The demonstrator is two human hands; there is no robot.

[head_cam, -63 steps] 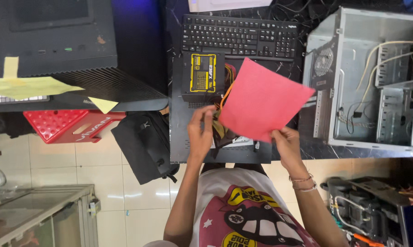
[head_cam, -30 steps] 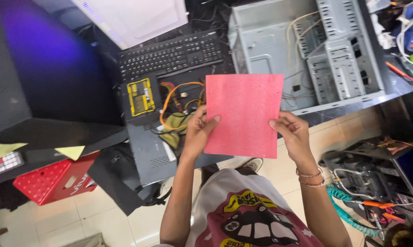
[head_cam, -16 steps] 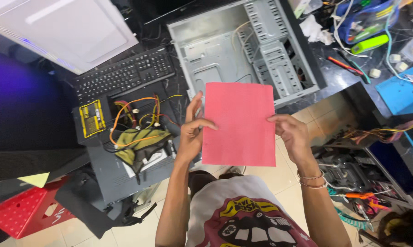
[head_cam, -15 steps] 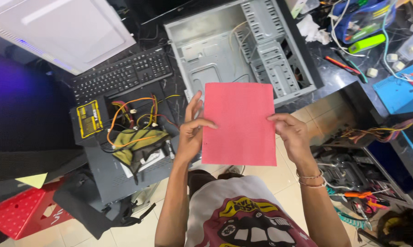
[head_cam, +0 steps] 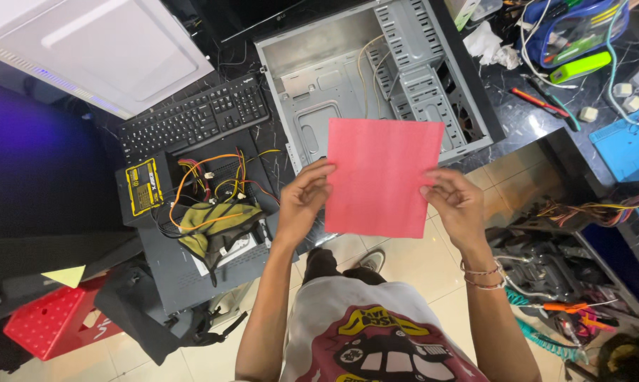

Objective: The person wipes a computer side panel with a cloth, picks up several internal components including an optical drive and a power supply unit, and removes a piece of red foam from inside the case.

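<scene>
Pinched at both side edges: left hand (head_cam: 302, 201) has thumb and fingers closed on the left edge of the pink sheet (head_cam: 382, 177), right hand (head_cam: 459, 205) closed the same way on the right edge. Sheet is flat, roughly upright to the camera, held in the air at chest height, touching nothing else.

Head view, what's behind it: open grey computer case (head_cam: 376, 78) lying on its side on the dark bench (head_cam: 531, 120), side panel off, interior bare apart from drive cage and a few loose wires. Sheet's top edge overlaps the case's near rim from this angle. Left of it: black keyboard (head_cam: 196, 120), black power supply (head_cam: 146, 187) with its orange and yellow cable bundle, yellow-green cloth (head_cam: 210, 219) on top of a dark panel.

Judgement: step in hand looks like holding and squaring up the sheet, not placing it. Any next move needs both pinches kept even so the sheet doesn't buckle or skew.
</scene>
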